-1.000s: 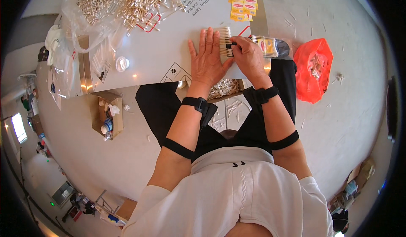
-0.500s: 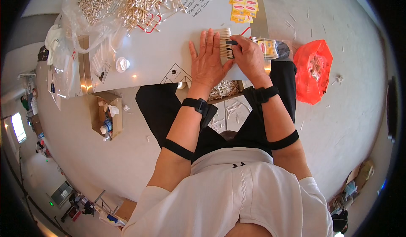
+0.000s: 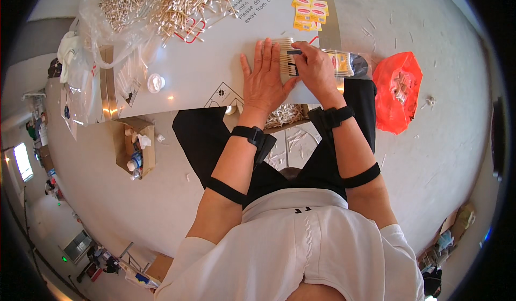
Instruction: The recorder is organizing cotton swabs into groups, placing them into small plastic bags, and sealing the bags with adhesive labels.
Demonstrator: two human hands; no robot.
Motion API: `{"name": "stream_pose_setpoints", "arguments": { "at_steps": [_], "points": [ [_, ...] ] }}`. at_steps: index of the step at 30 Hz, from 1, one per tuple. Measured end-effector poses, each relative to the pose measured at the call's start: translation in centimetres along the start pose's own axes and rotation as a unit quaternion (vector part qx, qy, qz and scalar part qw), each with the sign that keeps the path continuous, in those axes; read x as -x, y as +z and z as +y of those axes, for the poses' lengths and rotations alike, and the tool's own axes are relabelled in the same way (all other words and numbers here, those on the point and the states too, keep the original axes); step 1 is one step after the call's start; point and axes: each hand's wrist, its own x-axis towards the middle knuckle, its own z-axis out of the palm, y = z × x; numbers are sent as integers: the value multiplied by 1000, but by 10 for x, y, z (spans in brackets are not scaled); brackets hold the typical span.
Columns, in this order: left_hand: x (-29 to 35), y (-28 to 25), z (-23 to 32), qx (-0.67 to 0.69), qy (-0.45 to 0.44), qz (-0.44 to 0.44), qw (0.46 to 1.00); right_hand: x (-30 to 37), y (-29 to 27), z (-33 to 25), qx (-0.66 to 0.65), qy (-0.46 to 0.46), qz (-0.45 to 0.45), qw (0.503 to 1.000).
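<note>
My left hand [image 3: 262, 78] lies flat on the table, fingers stretched out, its fingertips and thumb at a neat row of cotton swabs [image 3: 286, 47]. Above the right side of this row, my right hand [image 3: 317, 70] is closed in a pinch on a small black tool [image 3: 294, 52]. Its exact kind is hidden by the fingers. Beside my right hand, at the table's edge, lies a clear pack of cotton swabs [image 3: 344, 63] with a yellow label. Yellow label cards [image 3: 310, 12] lie farther off at the right.
A big heap of loose cotton swabs [image 3: 188, 5] covers the far left, beside a clear plastic bag [image 3: 102, 38]. A small white tub [image 3: 156, 83] stands at left. An open red bag [image 3: 398, 91] is right of the table. Below the edge sit a box of swabs [image 3: 287, 115] and a cardboard box [image 3: 134, 145].
Both hands stay almost in place. My right hand has shifted very slightly over the row of cotton swabs, with the black tool still in its fingers.
</note>
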Motion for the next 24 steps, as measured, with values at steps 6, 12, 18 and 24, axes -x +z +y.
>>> {"name": "stream_pose_setpoints", "arguments": {
  "at_steps": [6, 12, 18, 24],
  "points": [
    [0, 0, 0, 7, 2, 2, 1000, -8, 2, 1, 9, 7, -18, 1000],
    [1, 0, -1, 16, 4, 4, 1000, -16, 4, 6, 32, -29, -26, 999],
    [2, 2, -2, 12, 13, 13, 1000, -43, 1, 2, 84, -31, -51, 995],
    [4, 6, -3, 7, 12, 23, 1000, -43, -18, 7, 73, -57, -113, 989]
  ]
}}
